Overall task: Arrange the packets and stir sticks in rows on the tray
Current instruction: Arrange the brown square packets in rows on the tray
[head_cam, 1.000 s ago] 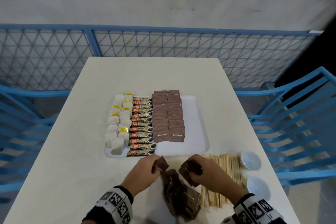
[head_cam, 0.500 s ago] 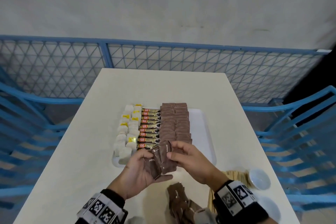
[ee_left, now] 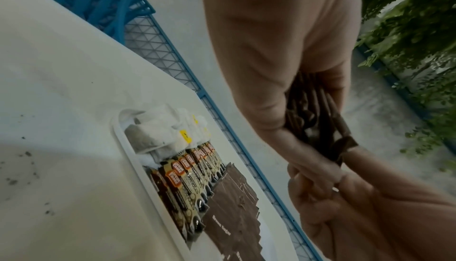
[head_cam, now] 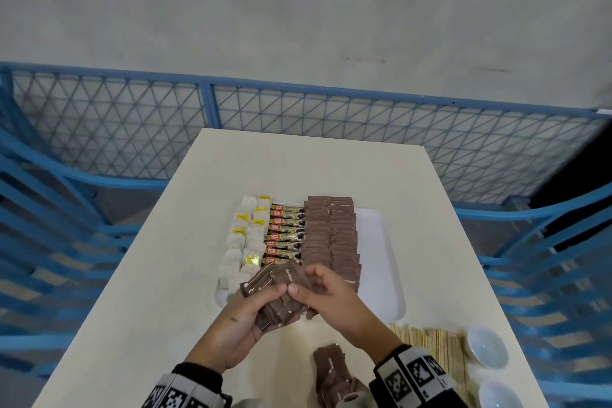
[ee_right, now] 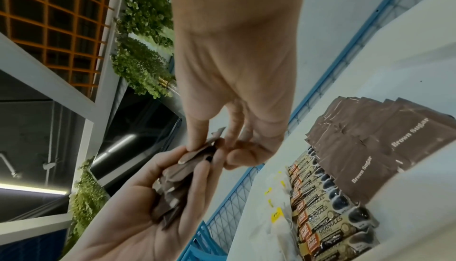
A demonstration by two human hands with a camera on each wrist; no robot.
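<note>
Your left hand cups a fanned bunch of brown sugar packets just above the near edge of the tray. Your right hand pinches packets from that bunch. Right of the tray's near corner lie the stir sticks.

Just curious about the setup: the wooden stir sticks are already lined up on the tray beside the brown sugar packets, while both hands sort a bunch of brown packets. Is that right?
Not quite. In the head view the stir sticks lie on the table, off the tray. The rest holds: the left hand and right hand hold a bunch of brown packets.
</note>
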